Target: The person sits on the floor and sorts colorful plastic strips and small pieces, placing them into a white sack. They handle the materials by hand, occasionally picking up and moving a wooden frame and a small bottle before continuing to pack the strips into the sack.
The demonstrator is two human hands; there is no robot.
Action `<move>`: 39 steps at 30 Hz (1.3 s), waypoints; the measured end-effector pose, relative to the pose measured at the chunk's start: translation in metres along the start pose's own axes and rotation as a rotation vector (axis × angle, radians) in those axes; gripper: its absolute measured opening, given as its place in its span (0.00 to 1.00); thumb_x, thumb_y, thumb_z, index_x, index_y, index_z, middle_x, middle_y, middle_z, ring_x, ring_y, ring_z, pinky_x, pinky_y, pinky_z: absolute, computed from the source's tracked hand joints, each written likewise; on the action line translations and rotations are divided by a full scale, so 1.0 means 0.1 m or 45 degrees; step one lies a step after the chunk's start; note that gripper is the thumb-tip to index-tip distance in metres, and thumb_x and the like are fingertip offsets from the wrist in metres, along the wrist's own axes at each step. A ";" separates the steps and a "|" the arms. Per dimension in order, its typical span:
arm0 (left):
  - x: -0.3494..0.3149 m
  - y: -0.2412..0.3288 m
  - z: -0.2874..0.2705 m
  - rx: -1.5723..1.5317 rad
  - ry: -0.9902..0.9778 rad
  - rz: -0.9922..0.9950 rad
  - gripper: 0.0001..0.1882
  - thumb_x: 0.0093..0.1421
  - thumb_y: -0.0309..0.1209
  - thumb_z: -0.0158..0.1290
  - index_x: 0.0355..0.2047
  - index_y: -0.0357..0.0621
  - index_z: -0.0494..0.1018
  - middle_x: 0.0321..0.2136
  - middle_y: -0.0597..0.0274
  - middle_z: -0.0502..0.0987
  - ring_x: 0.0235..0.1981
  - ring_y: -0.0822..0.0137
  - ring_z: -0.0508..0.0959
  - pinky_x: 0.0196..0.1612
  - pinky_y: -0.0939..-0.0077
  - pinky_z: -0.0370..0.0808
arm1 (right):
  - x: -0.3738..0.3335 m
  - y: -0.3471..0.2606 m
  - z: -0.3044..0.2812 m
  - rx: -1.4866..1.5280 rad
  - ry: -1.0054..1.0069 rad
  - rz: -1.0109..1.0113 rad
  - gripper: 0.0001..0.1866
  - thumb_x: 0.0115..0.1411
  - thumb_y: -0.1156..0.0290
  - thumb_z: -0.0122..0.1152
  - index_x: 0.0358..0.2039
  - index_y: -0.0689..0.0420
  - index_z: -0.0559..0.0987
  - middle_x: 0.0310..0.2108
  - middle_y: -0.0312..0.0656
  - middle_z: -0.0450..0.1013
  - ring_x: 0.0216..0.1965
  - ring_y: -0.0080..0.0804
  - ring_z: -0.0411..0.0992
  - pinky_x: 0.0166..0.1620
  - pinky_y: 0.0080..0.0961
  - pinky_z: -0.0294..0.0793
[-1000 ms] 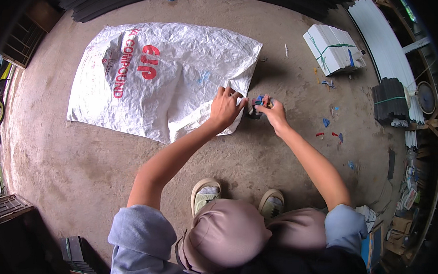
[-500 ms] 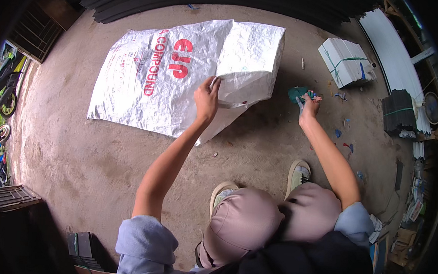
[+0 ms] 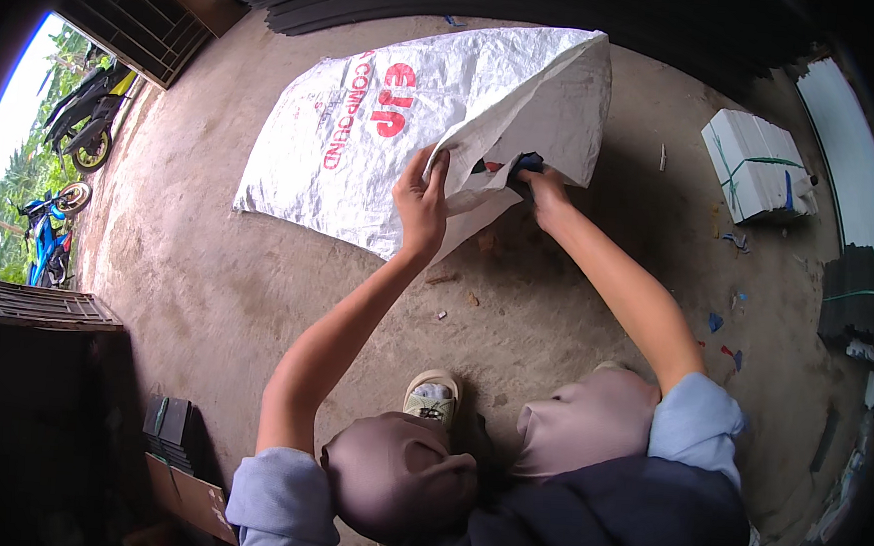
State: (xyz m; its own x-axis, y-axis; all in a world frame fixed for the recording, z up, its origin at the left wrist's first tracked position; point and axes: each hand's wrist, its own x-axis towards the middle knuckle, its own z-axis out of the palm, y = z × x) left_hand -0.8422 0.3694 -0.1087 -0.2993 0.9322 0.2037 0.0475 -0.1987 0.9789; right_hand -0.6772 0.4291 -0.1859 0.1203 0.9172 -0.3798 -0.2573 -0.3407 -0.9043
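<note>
A large white woven plastic sack (image 3: 304,155) with red print lies on the concrete floor ahead of me, its mouth spread wide toward the right. The near lip of that mouth is pinched between the fingers of my left hand (image 3: 422,204). At the opening, my right hand (image 3: 549,194) is closed on a dark blue scrap (image 3: 529,163); anything else in its grip is hidden. Just inside the mouth show small red and dark scraps (image 3: 486,166), too small to name.
To the right stands a stack of white slabs (image 3: 754,162) tied with green string. Small blue (image 3: 715,322) and red scraps lie on the floor below it. Dark corrugated sheets (image 3: 533,4) run along the back. Motorbikes (image 3: 91,127) stand outside at left.
My right hand has come from the floor at the right to the sack's mouth. The mouth has been pulled wider, with my left hand keeping hold of its lip.
</note>
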 end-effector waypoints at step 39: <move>1.22 -1.68 -0.19 -0.067 1.062 -0.169 0.13 0.64 0.36 0.37 0.40 0.38 0.62 0.36 0.53 0.69 0.35 0.63 0.68 0.42 0.70 0.65 | 0.01 0.89 -1.33 -1.305 -0.308 -1.088 0.10 0.46 0.85 0.57 0.31 0.61 0.71 0.37 0.43 0.65 0.40 0.43 0.67 0.41 0.33 0.70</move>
State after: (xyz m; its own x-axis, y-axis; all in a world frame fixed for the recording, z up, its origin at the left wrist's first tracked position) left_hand -0.9046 0.5114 -0.2488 -0.9056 0.4239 -0.0111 -0.0759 -0.1363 0.9878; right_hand -0.5730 0.3719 -0.2929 -0.3161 0.8945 0.3163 0.6489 0.4470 -0.6158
